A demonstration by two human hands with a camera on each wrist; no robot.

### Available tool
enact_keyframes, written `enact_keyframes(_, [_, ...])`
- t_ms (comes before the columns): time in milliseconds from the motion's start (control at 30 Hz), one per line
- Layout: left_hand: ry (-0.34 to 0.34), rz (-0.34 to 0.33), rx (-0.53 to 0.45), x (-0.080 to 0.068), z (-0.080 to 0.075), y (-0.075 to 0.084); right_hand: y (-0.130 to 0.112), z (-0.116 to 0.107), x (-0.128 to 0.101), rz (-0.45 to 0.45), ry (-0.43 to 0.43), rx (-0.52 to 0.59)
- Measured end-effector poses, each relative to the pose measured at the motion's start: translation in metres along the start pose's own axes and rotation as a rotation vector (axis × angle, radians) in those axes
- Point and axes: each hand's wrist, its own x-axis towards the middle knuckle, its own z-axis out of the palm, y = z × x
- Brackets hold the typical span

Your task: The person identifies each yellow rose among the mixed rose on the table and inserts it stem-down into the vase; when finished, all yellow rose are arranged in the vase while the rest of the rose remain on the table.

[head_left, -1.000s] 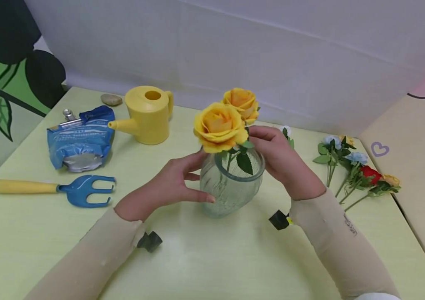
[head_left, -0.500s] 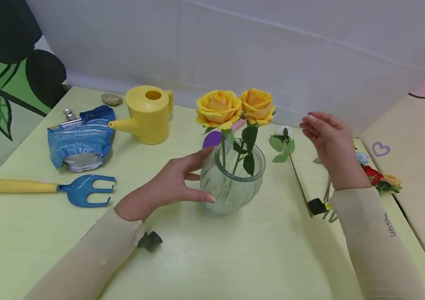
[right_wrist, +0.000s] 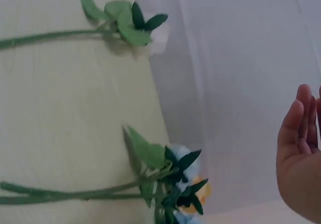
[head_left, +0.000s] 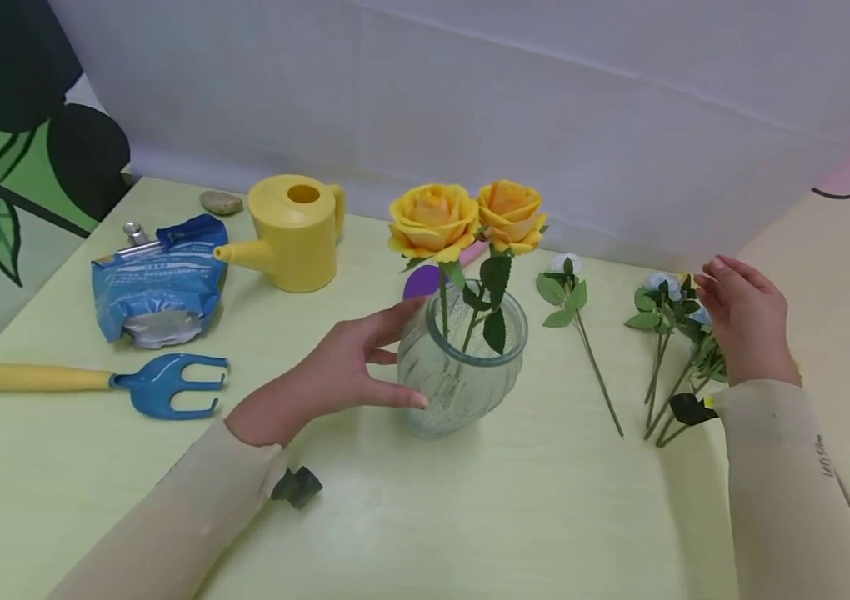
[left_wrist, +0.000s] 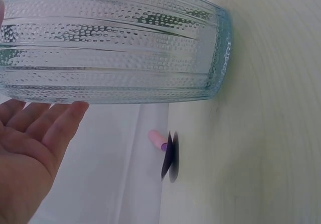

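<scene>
My left hand [head_left: 342, 367] holds the side of a clear ribbed glass vase [head_left: 462, 396], thumb on the near side and fingers on the far side. The left wrist view shows the textured vase [left_wrist: 115, 48] close up, with fingertips touching its wall. Two yellow-orange roses [head_left: 434, 223] stand in the vase, stems inside. My right hand [head_left: 753, 321] hovers above a bunch of artificial flowers [head_left: 661, 300] on the table's right side, fingers loosely bent and holding nothing. It partly hides that bunch. In the right wrist view the hand [right_wrist: 301, 153] is apart from the flowers.
A single white flower [head_left: 571, 292] lies between vase and bunch. Behind the vase is a purple, pink-handled tool [head_left: 421, 282]. Leftward are a yellow watering can [head_left: 293, 237], a blue bag [head_left: 162, 283], a stone [head_left: 221, 202] and a blue hand fork [head_left: 162, 385].
My right hand has let go of the rose at the vase and moved right, over the flower bunch. The second rose now leans to the right. My left hand stays on the vase.
</scene>
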Motion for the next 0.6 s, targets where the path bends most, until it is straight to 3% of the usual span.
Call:
enact_keyframes(267, [-0.003, -0.01, -0.007, -0.001, 0.001, -0.001, 0.02, -0.035, 0.025, 0.156, 0.098, -0.275])
enact_keyframes(433, [0.001, 0.002, 0.004, -0.001, 0.0, -0.001, 0.036, -0.044, 0.03, 0.102, 0.139, -0.681])
enact_keyframes(600, [0.0, 0.003, 0.01, 0.0, 0.0, 0.0, 0.045, -0.05, 0.034, 0.072, 0.148, -0.952])
